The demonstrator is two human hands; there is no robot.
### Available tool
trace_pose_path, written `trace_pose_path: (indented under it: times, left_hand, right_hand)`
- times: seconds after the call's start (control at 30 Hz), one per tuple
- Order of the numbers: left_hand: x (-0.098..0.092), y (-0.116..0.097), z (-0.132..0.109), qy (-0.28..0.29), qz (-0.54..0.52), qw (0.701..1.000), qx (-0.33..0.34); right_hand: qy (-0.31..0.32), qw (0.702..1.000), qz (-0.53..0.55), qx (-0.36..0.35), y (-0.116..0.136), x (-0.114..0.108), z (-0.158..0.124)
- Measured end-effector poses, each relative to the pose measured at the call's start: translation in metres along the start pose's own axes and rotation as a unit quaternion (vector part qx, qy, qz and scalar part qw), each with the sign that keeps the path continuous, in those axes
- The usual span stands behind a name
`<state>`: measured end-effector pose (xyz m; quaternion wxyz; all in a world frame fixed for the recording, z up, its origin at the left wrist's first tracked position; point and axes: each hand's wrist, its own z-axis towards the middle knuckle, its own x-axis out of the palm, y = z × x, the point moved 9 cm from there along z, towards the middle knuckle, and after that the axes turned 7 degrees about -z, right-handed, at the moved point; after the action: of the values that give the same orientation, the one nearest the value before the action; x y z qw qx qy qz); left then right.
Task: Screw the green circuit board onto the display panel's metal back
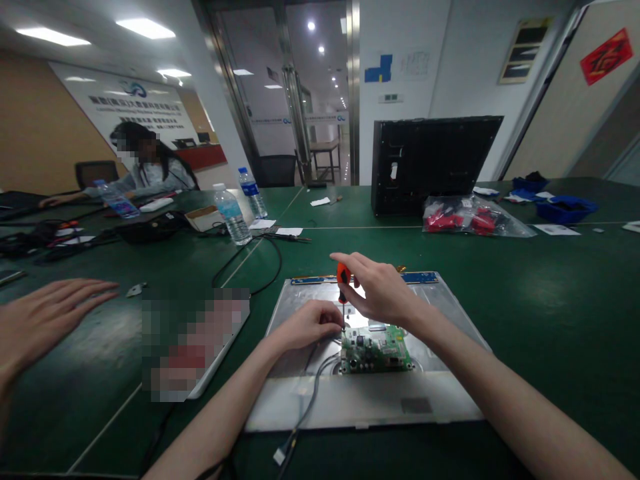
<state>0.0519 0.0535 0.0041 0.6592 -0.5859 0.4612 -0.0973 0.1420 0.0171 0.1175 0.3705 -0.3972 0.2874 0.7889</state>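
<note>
My right hand (377,287) grips an orange and black screwdriver (343,274), its index finger stretched over the top of the handle. The screwdriver stands upright, its tip at the upper left corner of a green circuit board (377,348). Beside that corner, my left hand (316,321) has its fingers pinched together near the tip; whatever they hold is hidden. Under the board lies a silver flat display panel (445,393) with a blue strip (420,277) along its far edge. A grey cable (316,390) with a white plug runs from the board's left side over the panel's front edge.
Another person's hand (60,313) reaches in at left, near a blurred white-edged device (220,357). Water bottles (233,217) and cables stand farther back. A black monitor housing (435,167), a bag of red parts (473,217) and blue trays (565,209) are at back right.
</note>
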Motion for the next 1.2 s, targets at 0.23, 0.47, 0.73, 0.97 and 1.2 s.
trace_pose_path:
  times: [0.23,0.47,0.73,0.97,1.2]
  left_hand:
    - [0.0016,0.0031,0.0022,0.003,0.018,1.0,0.008]
    - [0.0016,0.0032,0.0015,0.001,0.01,1.0,0.001]
    - [0.0016,0.0059,0.0026,0.004,0.011,1.0,0.007]
    - [0.0027,0.0058,0.0016,0.008,0.006,1.0,0.001]
    - [0.0021,0.0035,0.0017,0.005,0.007,1.0,0.008]
  right_hand:
    - [0.007,1.0,-0.013,0.0,-0.0009,0.0026,-0.0001]
    - [0.01,1.0,-0.005,0.0,0.0001,-0.0014,-0.0008]
    - [0.016,0.999,0.027,0.007,-0.0011,-0.0017,0.0005]
    - [0.012,1.0,0.003,0.002,-0.0027,-0.001,0.0006]
    - [0.019,1.0,0.013,-0.003,-0.0005,-0.0048,0.0011]
